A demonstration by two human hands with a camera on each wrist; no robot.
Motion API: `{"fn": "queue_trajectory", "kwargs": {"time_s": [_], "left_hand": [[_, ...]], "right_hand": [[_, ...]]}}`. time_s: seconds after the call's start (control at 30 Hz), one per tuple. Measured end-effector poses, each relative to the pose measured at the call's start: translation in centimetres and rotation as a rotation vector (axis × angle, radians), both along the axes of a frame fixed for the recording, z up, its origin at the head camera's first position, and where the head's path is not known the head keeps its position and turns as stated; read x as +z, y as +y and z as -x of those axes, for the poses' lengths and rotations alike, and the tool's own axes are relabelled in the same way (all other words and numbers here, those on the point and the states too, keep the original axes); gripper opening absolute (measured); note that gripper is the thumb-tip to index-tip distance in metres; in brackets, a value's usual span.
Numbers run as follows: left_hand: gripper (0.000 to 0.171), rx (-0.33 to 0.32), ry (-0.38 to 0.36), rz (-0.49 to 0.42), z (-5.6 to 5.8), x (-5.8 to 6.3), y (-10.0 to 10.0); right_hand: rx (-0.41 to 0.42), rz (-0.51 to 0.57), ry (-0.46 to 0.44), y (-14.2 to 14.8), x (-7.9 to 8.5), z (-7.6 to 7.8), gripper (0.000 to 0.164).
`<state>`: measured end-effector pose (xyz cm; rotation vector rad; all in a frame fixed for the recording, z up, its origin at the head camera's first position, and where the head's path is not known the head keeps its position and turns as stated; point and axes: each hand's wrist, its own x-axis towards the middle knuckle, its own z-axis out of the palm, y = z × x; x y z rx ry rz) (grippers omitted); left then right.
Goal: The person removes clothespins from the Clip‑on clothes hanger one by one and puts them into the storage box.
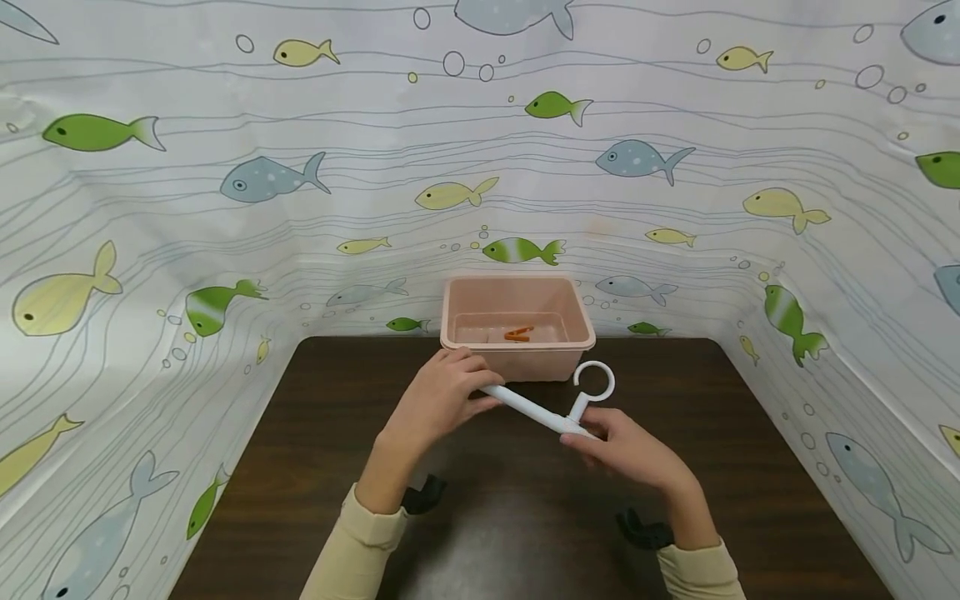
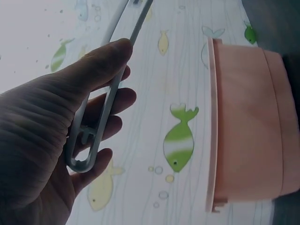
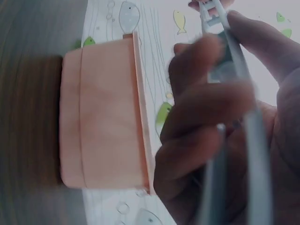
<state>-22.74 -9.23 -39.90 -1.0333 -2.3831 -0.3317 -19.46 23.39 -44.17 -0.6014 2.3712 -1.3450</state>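
A white plastic clothes hanger with a round hook is held between both hands, edge-on in the head view and slanting down to the right. My left hand grips its far left end, thumb on one face and fingers behind, as the left wrist view of the hanger shows. Near the base of the hook, my right hand holds the other side with thumb and curled fingers. In the right wrist view the hanger passes close to the camera, partly covered by blurred fingers.
Behind the hands, a pink plastic bin stands at the back of the dark wooden table, with a small orange item inside. Fish-patterned white sheeting surrounds the table at the back and sides.
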Motion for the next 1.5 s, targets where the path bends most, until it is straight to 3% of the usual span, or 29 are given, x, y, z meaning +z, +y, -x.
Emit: {"fn": "queue_trajectory", "kwargs": {"time_s": [0.2,0.4,0.57,0.7,0.87,1.13,1.3,1.5], "left_hand": [[0.029,0.054,-0.036,-0.066,-0.3,-0.6,-1.7],[0.028,0.106,-0.159,-0.163,-0.7,-1.7,-3.3],[0.026,0.118,-0.259,-0.235,-1.4,-2.4,-4.3],[0.023,0.117,-0.334,-0.279,-2.1,-2.9,-5.0],[0.021,0.164,-0.436,-0.305,-2.4,-3.8,-5.9],[0.015,0.22,-0.615,-0.287,-2.4,-4.9,-6.7],[0.012,0.294,-0.658,-0.255,-2.5,-5.7,-7.4],[0.012,0.31,-0.651,-0.235,-2.1,-6.7,-8.0]], "right_hand": [[-0.127,-0.109,0.095,0.9,0.7,-0.8,0.027],[-0.308,-0.332,0.299,0.9,0.6,-1.9,0.026],[-0.357,-0.405,0.472,0.9,0.3,-2.2,0.022],[-0.355,-0.397,0.524,1.5,0.0,-2.0,0.021],[-0.361,-0.394,0.512,3.0,-0.5,-1.5,0.02],[-0.386,-0.408,0.339,5.4,-2.3,-0.5,0.023],[-0.361,-0.425,0.302,6.0,-3.5,0.2,0.025],[-0.349,-0.435,0.278,6.2,-4.1,1.0,0.022]]}}
